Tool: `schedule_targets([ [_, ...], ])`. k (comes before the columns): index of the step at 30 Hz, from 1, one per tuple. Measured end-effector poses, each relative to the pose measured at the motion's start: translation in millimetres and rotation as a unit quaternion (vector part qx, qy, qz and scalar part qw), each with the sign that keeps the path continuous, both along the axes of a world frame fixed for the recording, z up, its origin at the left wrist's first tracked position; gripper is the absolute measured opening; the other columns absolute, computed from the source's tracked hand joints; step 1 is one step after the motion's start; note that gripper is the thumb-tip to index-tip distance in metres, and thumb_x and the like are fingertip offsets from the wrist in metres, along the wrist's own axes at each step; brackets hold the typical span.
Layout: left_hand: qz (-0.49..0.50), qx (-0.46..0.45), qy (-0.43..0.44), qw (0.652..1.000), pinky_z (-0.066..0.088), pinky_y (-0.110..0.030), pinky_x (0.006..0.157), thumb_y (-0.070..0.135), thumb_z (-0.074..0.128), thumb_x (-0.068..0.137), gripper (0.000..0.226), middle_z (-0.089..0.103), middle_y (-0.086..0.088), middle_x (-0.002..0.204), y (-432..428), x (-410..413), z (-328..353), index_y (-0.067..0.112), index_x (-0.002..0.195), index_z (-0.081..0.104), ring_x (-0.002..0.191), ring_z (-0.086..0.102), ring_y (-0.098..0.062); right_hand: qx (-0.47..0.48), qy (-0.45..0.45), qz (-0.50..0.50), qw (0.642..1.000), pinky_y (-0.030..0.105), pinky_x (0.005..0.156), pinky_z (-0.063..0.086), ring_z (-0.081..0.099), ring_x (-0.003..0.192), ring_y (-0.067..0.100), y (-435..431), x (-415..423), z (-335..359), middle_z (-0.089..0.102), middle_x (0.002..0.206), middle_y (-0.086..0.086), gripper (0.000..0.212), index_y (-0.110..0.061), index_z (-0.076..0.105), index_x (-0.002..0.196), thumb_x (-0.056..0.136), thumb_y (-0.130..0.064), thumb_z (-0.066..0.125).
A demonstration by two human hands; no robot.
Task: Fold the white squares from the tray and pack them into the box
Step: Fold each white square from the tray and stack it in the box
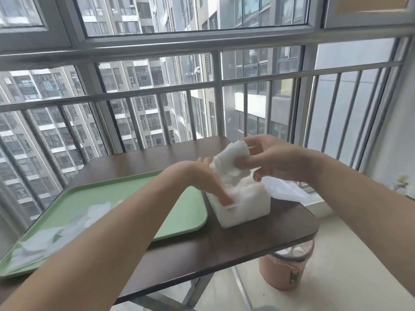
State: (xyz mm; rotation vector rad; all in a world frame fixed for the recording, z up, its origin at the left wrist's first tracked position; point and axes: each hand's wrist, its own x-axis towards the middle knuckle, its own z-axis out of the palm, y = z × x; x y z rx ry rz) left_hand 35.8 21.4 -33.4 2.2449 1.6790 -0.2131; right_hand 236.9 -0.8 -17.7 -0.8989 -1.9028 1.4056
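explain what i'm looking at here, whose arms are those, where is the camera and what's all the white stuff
There is no machine here. These are a person's two bare arms, seen by one wide-angle camera worn on their head and looking forward and down.

On the dark table sits a green tray with loose white squares left on it. Beside it is a white box that already holds a stack of them.

The left hand reaches its fingers down into the box, onto the stack. The right hand pinches one white square, seemingly folded, just above the box. A clear plastic wrapper lies behind the box.
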Motion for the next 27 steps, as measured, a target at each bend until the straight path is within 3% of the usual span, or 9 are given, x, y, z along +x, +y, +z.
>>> schedule_targets([
  [2, -0.016, 0.007, 0.007, 1.0, 0.04, -0.043, 0.112, 0.084, 0.072, 0.023, 0.132, 0.048, -0.001, 0.134, 3.9, -2.5, -2.4, 0.031, 0.141, 0.045, 0.133, 0.044, -0.024, -0.005, -0.01, 0.014, 1.0, 0.024, 0.057, 0.054, 0.062, 0.088, 0.021, -1.7, -3.5, 1.3, 0.068, 0.1, 0.008, 0.035, -0.003, 0.063, 0.12, 0.086, -0.005, 0.073],
  [7, -0.091, 0.089, 0.039, 0.991, 0.037, -0.041, 0.109, 0.063, 0.078, 0.07, 0.101, 0.026, 0.003, 0.125, -1.5, -1.8, 2.0, 0.027, 0.151, 0.029, 0.118, 0.031, -0.021, 0.038, -0.098, 0.014, 0.994, 0.028, 0.062, 0.057, 0.067, 0.085, 0.014, -7.2, -14.2, -0.1, 0.064, 0.099, 0.009, 0.025, -0.002, 0.061, 0.11, 0.087, 0.004, 0.067],
  [11, -0.07, 0.135, 0.03, 0.988, 0.049, -0.044, 0.097, 0.059, 0.066, 0.069, 0.088, 0.047, -0.007, 0.124, 8.0, -10.0, -0.9, 0.02, 0.14, 0.031, 0.116, 0.052, -0.029, 0.087, -0.188, 0.009, 0.978, 0.029, 0.065, 0.058, 0.069, 0.085, 0.016, -10.6, -20.3, 2.5, 0.065, 0.1, 0.008, 0.023, -0.009, 0.063, 0.101, 0.083, 0.005, 0.068],
  [15, -0.053, 0.15, -0.001, 0.987, 0.046, -0.035, 0.085, 0.042, 0.072, 0.081, 0.07, 0.053, -0.003, 0.12, 8.7, -10.9, -2.2, 0.019, 0.137, 0.035, 0.106, 0.055, -0.026, 0.122, -0.266, 0.002, 0.956, 0.025, 0.064, 0.058, 0.071, 0.086, 0.022, -9.9, -25.2, 8.7, 0.069, 0.099, 0.004, 0.026, -0.012, 0.062, 0.104, 0.082, 0.001, 0.069],
  [17, -0.042, 0.15, -0.011, 0.988, 0.044, -0.033, 0.082, 0.039, 0.075, 0.079, 0.073, 0.052, 0.0, 0.116, 7.1, -9.5, -0.5, 0.02, 0.137, 0.036, 0.102, 0.053, -0.023, 0.139, -0.316, 0.005, 0.939, 0.024, 0.063, 0.057, 0.07, 0.082, 0.021, -9.7, -27.7, 12.6, 0.068, 0.095, 0.002, 0.025, -0.015, 0.062, 0.101, 0.082, -0.002, 0.071],
  [22, -0.046, 0.142, -0.014, 0.989, 0.05, -0.038, 0.093, 0.05, 0.086, 0.061, 0.097, 0.052, 0.004, 0.118, 4.6, -9.7, -2.1, 0.025, 0.14, 0.035, 0.108, 0.053, -0.022, 0.214, -0.448, 0.006, 0.868, 0.028, 0.059, 0.058, 0.072, 0.065, 0.018, -12.4, -39.2, 20.7, 0.068, 0.091, -0.002, 0.023, -0.027, 0.062, 0.09, 0.078, -0.016, 0.078],
  [24, -0.044, 0.147, -0.011, 0.988, 0.051, -0.04, 0.092, 0.06, 0.082, 0.052, 0.1, 0.054, 0.006, 0.117, 6.3, -8.8, -2.8, 0.027, 0.135, 0.038, 0.107, 0.055, -0.022, 0.245, -0.476, 0.012, 0.844, 0.027, 0.055, 0.055, 0.068, 0.058, 0.013, -15.0, -45.2, 22.7, 0.067, 0.088, -0.008, 0.024, -0.031, 0.063, 0.09, 0.076, -0.023, 0.081],
  [27, -0.043, 0.161, -0.008, 0.986, 0.054, -0.037, 0.08, 0.072, 0.067, 0.041, 0.088, 0.061, 0.009, 0.108, 12.6, -9.6, -6.6, 0.032, 0.116, 0.044, 0.098, 0.061, -0.019, 0.251, -0.509, 0.049, 0.822, 0.023, 0.057, 0.046, 0.061, 0.064, 0.004, -18.8, -52.4, 25.0, 0.062, 0.076, -0.02, 0.023, -0.039, 0.061, 0.082, 0.078, -0.03, 0.081],
])
